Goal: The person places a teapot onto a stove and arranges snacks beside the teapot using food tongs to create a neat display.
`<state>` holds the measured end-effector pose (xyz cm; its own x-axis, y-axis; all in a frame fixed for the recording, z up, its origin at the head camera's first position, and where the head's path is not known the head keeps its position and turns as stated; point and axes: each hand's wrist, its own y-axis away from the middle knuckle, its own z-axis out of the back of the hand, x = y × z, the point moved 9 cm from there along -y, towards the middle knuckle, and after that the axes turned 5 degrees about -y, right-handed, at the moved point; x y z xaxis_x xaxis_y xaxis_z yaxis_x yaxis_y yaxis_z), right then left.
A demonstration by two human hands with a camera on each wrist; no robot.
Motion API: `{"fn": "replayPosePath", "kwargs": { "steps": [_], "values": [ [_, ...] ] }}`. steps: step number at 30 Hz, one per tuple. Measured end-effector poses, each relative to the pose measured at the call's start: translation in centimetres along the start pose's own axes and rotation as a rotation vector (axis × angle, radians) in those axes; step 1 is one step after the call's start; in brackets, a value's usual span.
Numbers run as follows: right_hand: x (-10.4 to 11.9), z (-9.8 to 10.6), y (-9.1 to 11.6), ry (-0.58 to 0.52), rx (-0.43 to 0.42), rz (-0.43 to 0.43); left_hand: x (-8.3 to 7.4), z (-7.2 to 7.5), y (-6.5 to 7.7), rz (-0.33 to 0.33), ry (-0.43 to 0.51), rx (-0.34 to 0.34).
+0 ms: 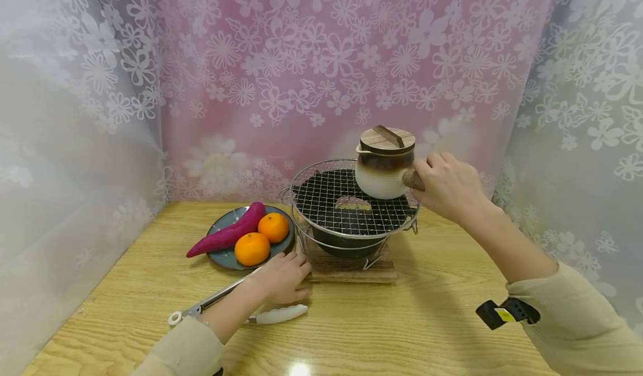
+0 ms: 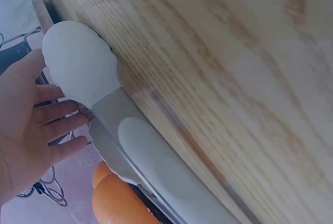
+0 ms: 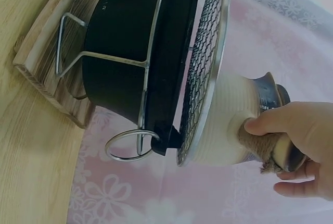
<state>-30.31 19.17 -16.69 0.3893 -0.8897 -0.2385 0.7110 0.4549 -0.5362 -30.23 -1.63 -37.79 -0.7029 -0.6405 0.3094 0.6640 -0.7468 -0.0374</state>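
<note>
My right hand grips the rope-wrapped handle of a cream and brown teapot with a wooden lid. The pot is upright at the right side of a round wire grill mesh; the rim hides its base in the right wrist view, so I cannot tell whether it touches. Close to the front left of the grill, my left hand has loosely extended fingers and holds nothing. Metal tongs with white scalloped tips lie by it on the table, partly under the forearm in the head view.
A blue-grey plate left of the grill holds a purple sweet potato and two oranges. Beneath the mesh, a black brazier bowl sits in a wire stand on a wooden board. Floral curtains enclose the wooden table.
</note>
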Motion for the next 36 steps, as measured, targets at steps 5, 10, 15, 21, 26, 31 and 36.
{"fn": "replayPosePath", "kwargs": {
  "steps": [5, 10, 15, 21, 26, 31, 36],
  "values": [
    [0.5, 0.7, 0.4, -0.027, -0.089, 0.059, 0.0, -0.1, 0.0, 0.001, 0.002, 0.001],
    [0.6, 1.3, 0.9, -0.046, -0.190, 0.122, 0.0, 0.1, -0.1, 0.006, 0.009, 0.005],
    [0.5, 1.8, 1.5, -0.092, -0.266, 0.146, 0.0, 0.2, -0.1, 0.009, 0.009, -0.001],
    [0.4, 2.2, 2.1, -0.087, -0.334, 0.200, 0.0, 0.2, -0.1, 0.007, 0.006, -0.004],
    [0.5, 2.7, 2.7, -0.075, -0.400, 0.260, -0.1, 0.1, 0.0, 0.002, 0.004, -0.004],
    [0.3, 3.2, 3.4, -0.108, -0.458, 0.271, -0.1, 0.1, 0.1, 0.004, 0.009, -0.002],
    [-0.1, 3.4, 4.2, -0.128, -0.454, 0.271, -0.1, 0.1, 0.1, 0.005, 0.005, -0.005]
  ]
}}
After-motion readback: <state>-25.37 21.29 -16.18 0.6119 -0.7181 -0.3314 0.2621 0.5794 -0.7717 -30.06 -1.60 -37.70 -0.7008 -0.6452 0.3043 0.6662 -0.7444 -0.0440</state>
